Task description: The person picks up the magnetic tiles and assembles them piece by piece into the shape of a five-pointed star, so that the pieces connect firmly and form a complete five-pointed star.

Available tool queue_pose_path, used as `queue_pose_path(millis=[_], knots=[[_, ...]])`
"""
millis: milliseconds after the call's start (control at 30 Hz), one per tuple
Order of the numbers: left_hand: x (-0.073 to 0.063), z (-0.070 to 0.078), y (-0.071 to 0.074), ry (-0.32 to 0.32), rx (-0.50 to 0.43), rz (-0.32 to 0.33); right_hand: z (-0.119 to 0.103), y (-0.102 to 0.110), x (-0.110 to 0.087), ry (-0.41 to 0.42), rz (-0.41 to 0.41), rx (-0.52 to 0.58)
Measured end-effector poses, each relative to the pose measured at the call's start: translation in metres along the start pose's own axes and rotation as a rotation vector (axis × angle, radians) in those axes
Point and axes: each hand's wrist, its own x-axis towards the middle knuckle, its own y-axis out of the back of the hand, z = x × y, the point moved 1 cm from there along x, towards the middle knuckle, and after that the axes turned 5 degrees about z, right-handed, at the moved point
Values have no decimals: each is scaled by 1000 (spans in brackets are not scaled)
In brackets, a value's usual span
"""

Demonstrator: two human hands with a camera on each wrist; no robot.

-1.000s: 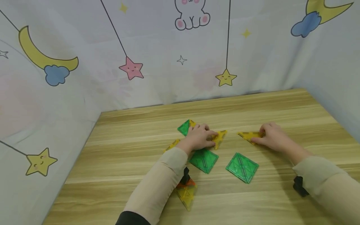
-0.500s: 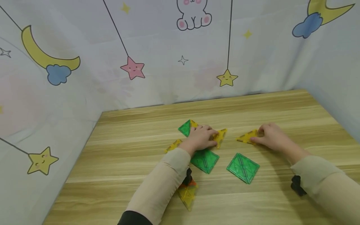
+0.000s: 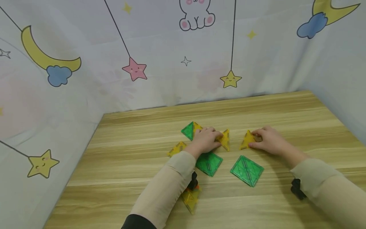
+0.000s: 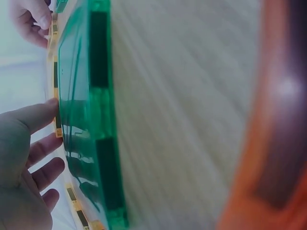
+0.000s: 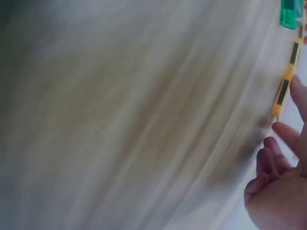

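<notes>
My left hand (image 3: 206, 140) pinches a translucent yellow triangular magnetic tile (image 3: 226, 140) between thumb and index finger, its other fingers spread in the left wrist view. To the right, across a small gap, my right hand (image 3: 268, 140) holds a second yellow triangular magnetic tile (image 3: 247, 140) by thumb and index finger at its right side. Both tiles lie low at the table, points facing up the head view. Nearer to me is a green square (image 3: 247, 170) of two triangles side by side. Another green square (image 3: 210, 163) is partly hidden by the left wrist.
Behind the left hand, a green triangle tile (image 3: 187, 130) meets a yellow one (image 3: 197, 126). Left of the wrist lies another yellow tile (image 3: 177, 148). A yellow tile (image 3: 190, 201) beside an orange one is partly under the left sleeve. A printed curtain (image 3: 160, 89) borders the wooden table (image 3: 128, 143).
The right hand has moved left and turned its yellow tile, so a point now faces away from me. The left hand's tile has turned slightly; both tiles now stand closer together.
</notes>
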Motion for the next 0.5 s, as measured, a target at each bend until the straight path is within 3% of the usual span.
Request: queue_pose_path(millis=[233,500], knots=[[3,3,0,9,-9,2,-6,-2,8,59,-38,44],[6,6,-2,-19,-18,-20,-14,-5,21,72,-86,42]])
